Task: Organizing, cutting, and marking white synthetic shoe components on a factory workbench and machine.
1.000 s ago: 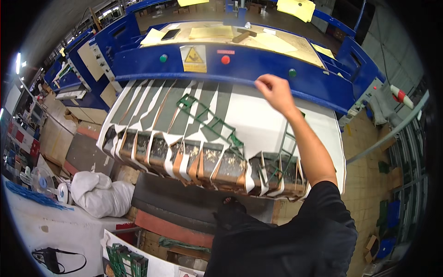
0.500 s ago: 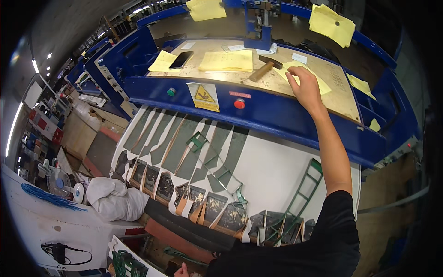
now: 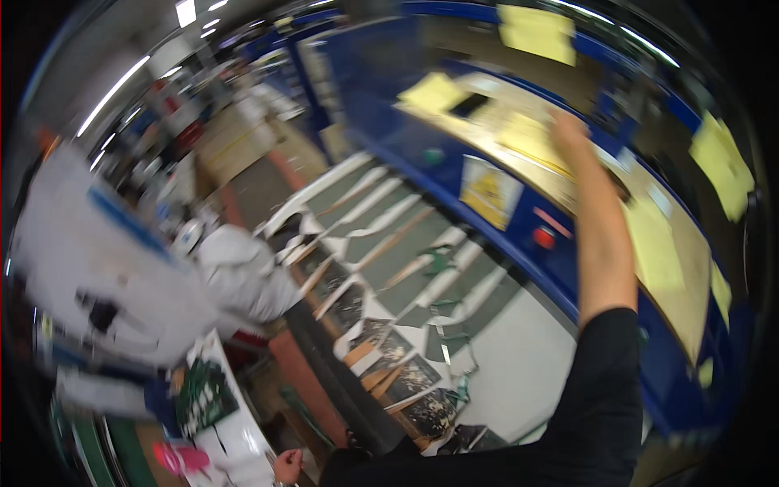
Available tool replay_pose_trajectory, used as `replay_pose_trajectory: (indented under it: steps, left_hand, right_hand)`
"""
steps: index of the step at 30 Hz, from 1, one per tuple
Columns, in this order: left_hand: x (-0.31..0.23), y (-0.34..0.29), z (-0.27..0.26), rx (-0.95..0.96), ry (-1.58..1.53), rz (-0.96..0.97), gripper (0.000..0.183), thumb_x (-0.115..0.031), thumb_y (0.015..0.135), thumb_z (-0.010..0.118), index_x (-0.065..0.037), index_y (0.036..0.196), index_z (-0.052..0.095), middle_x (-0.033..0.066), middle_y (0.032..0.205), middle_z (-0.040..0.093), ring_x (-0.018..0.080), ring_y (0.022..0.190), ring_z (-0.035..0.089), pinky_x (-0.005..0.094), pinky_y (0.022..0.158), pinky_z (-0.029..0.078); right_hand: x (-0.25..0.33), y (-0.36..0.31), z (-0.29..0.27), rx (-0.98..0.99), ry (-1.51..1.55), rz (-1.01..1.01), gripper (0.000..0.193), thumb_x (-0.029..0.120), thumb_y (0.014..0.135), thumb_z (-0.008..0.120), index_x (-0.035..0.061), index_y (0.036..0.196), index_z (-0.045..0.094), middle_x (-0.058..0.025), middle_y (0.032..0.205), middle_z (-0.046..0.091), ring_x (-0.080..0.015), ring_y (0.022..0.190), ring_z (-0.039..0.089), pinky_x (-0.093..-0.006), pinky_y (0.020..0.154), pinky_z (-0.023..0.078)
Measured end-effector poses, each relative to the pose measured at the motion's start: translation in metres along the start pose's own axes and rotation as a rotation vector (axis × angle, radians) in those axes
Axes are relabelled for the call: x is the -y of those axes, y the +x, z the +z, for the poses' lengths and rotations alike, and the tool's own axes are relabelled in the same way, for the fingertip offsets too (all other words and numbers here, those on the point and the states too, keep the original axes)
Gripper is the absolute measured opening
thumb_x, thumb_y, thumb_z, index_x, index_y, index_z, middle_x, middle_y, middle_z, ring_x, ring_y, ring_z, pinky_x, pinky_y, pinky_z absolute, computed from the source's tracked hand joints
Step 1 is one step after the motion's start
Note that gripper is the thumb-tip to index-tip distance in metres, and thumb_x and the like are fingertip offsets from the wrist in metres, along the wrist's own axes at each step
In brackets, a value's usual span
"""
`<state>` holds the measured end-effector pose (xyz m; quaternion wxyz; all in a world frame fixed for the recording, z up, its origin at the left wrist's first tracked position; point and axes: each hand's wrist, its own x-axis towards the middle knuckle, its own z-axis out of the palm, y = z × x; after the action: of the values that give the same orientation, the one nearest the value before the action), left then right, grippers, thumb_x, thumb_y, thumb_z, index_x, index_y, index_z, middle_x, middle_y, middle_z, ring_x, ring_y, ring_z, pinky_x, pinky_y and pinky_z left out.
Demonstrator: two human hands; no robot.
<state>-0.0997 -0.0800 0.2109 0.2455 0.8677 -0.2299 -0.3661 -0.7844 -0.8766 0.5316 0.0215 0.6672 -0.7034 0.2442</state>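
My right hand (image 3: 570, 134) is raised over the pale worktop (image 3: 686, 321) of the blue machine, beside a yellow sheet stack (image 3: 523, 136). Motion smears its fingers, so whether it holds anything is unclear. A black phone (image 3: 469, 104) lies on the worktop to its left. Part of a hammer (image 3: 621, 187) shows behind my right forearm. Low in the view, my left hand (image 3: 288, 467) looks closed, its fingers curled; what is in them, if anything, is hidden. It is near a white table (image 3: 243, 434) with dark green cut pieces (image 3: 203, 394).
Below the machine, a sheet of cut grey-green material (image 3: 389, 243) carries white and brown strips and green ladder-shaped offcuts (image 3: 442, 260). A white bag (image 3: 243, 276) stands left of it. The machine front has a red button (image 3: 544, 237) and a yellow warning sign (image 3: 489, 191).
My view has swung left, bringing the white table and a pink object into sight. My right hand has moved from beside the hammer toward the yellow stack. More of my left hand shows.
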Motion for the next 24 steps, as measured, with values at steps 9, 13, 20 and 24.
replay_pose_trajectory:
  steps: [9,13,20,24]
  left_hand:
    - [0.115,-0.094,-0.006,-0.122,-0.082,-0.386,0.035,-0.034,0.099,0.075,0.001,0.103,0.078,0.0114,0.074,0.077,0.0175,0.062,0.075,0.0314,0.062,0.06]
    - [0.133,-0.104,-0.01,-0.162,-0.076,-0.495,0.034,-0.032,0.098,0.074,0.001,0.104,0.079,0.0114,0.074,0.078,0.0176,0.065,0.076,0.0326,0.066,0.06]
    - [0.01,-0.07,-0.015,-0.291,-0.194,0.109,0.027,-0.024,0.096,0.078,-0.001,0.111,0.078,0.0158,0.101,0.078,0.0236,0.087,0.076,0.0347,0.078,0.06]
    - [-0.091,-0.063,-0.04,-0.339,-0.134,0.643,0.038,-0.024,0.093,0.082,-0.001,0.122,0.073,0.0132,0.121,0.071,0.0297,0.113,0.069,0.0375,0.097,0.055]
  right_hand:
    - [-0.025,0.034,0.022,-0.111,-0.233,0.043,0.05,0.048,0.101,0.062,0.002,0.115,0.076,-0.0264,0.116,0.074,-0.0483,0.113,0.069,-0.0562,0.096,0.054]
    - [0.022,0.02,-0.016,-0.385,-0.118,-0.116,0.034,0.033,0.103,0.066,0.0037,0.117,0.075,-0.0216,0.111,0.077,-0.0398,0.104,0.075,-0.0465,0.088,0.057]
    - [0.286,-0.223,-0.011,-0.042,0.647,-0.802,0.01,0.006,0.093,0.073,0.0042,0.103,0.074,-0.0063,0.088,0.073,-0.0193,0.078,0.068,-0.0323,0.075,0.054]
    - [0.447,-0.492,0.05,0.987,0.948,-1.184,0.014,0.014,0.092,0.082,0.0047,0.101,0.077,-0.0094,0.094,0.077,-0.0234,0.084,0.075,-0.0347,0.076,0.057]
